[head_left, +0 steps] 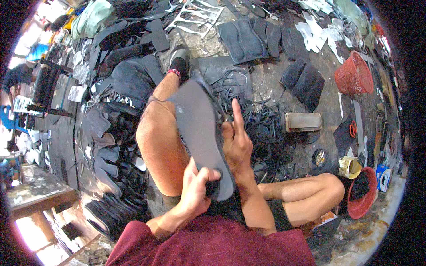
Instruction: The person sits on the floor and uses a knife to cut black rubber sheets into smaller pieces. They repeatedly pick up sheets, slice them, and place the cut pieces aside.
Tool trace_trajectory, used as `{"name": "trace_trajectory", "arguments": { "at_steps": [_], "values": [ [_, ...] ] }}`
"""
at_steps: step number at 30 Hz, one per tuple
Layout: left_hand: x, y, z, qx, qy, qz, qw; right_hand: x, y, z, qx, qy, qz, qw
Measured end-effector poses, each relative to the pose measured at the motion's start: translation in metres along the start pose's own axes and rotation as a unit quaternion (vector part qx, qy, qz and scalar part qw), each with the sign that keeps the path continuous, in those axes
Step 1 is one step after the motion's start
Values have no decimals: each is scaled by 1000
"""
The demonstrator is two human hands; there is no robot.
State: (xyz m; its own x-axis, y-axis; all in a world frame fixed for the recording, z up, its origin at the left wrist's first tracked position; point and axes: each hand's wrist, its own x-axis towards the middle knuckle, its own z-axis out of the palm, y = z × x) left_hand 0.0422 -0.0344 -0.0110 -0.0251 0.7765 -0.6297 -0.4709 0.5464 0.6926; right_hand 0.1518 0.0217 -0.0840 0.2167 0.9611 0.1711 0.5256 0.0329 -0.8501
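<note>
A large grey shoe sole [195, 122] is held lengthwise over my lap, its wide end pointing away from me. My left hand [195, 186] grips its near end, with the thumb pressed on top next to a small black piece [214, 181]. Close along the sole's right edge is my right hand [238, 146]. Its index finger points away from me and the thumb stands up, while the other fingers are curled. Whatever those curled fingers may hold is hidden. Beyond my hands lies a heap of thin black offcut strips [264, 119].
Stacked dark soles [108, 155] line my left side. Black moulded sheets [244, 40] lie ahead. To the right are a pale block [303, 122], red-handled scissors [353, 129], a red basket [353, 74] and a red bowl [361, 206]. A wooden bench [40, 201] stands at left.
</note>
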Motion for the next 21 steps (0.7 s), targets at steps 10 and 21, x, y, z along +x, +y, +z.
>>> {"name": "trace_trajectory", "arguments": {
  "at_steps": [10, 21],
  "values": [
    [10, 28, -13, -5, -35, 157, 987, -78, -17, -107, 268, -280, 124, 914],
    [-2, 81, -70, 61, -85, -59, 993, -181, 39, -127, 64, -127, -59, 988]
  ]
}}
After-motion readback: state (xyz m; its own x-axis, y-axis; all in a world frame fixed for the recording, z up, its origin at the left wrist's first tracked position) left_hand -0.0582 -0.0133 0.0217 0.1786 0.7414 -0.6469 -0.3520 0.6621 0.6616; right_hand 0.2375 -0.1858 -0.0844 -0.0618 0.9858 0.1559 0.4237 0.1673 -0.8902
